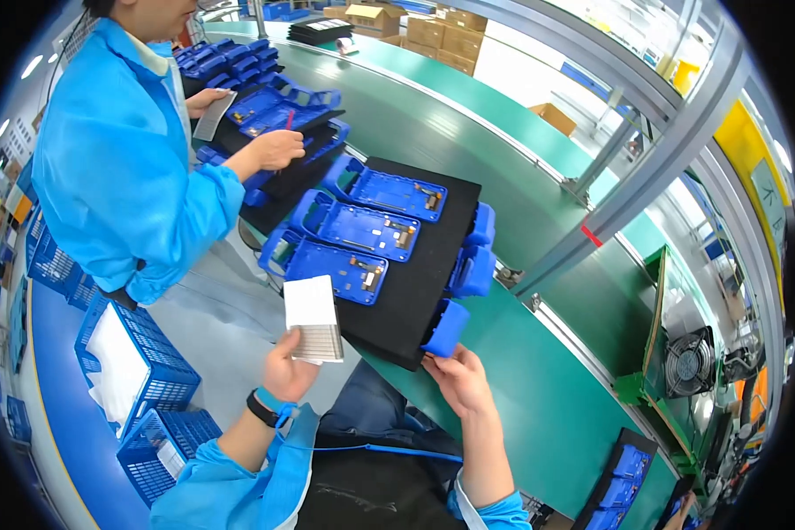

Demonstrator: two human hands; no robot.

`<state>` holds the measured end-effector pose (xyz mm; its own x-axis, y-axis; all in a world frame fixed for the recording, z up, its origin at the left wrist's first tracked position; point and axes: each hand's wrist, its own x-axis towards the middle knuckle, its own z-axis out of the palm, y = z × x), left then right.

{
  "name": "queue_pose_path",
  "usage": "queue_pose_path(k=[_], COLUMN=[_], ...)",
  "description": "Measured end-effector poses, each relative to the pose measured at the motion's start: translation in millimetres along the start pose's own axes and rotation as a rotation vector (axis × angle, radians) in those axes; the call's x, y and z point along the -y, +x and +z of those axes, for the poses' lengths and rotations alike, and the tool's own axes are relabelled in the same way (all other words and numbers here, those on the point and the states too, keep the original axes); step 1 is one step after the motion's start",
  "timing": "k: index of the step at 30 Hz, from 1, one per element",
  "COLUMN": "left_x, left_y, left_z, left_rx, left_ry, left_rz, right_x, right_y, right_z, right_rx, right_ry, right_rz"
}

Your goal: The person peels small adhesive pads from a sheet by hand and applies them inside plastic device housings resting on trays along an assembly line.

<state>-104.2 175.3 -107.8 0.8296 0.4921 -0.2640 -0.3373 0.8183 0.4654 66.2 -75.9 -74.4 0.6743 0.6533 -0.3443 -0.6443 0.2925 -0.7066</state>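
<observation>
My left hand (289, 369) is closed on a stack of white sheets (312, 305), thumb on top. Printed rows show at the stack's lower end. My right hand (459, 382) has its fingers curled at the near corner of a black board (393, 331), right beside a blue plastic housing (448, 329); some fingertips are hidden under the edge. Three open blue housings (336, 268) with small circuit parts lie in a row on the board. Several more blue housings (473, 269) stick out along its right edge.
A co-worker in a blue jacket (141, 168) stands at left, holding a sheet (214, 117) over more blue housings. Blue crates (155, 362) stand on the floor at left. A green conveyor (468, 168) runs beyond the board, with a metal post (627, 185) at right.
</observation>
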Motion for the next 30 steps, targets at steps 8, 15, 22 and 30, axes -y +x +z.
queue_pose_path(k=[8,15,22,30], left_x=[11,14,13,-3], left_y=[-11,-19,-35,-53], left_z=[-21,-18,-24,-74], left_rx=[0.066,0.206,0.185,0.014], left_ry=[-0.069,-0.034,0.014,0.103], left_rz=[-0.080,-0.134,-0.224,-0.194], right_x=[-8,-1,-28,-37], right_y=[-2,21,36,17], right_z=[7,20,25,10], right_rx=[-0.142,-0.227,-0.282,-0.240], right_ry=[0.011,-0.207,-0.476,-0.643], right_rz=[-0.055,0.024,-0.119,-0.166])
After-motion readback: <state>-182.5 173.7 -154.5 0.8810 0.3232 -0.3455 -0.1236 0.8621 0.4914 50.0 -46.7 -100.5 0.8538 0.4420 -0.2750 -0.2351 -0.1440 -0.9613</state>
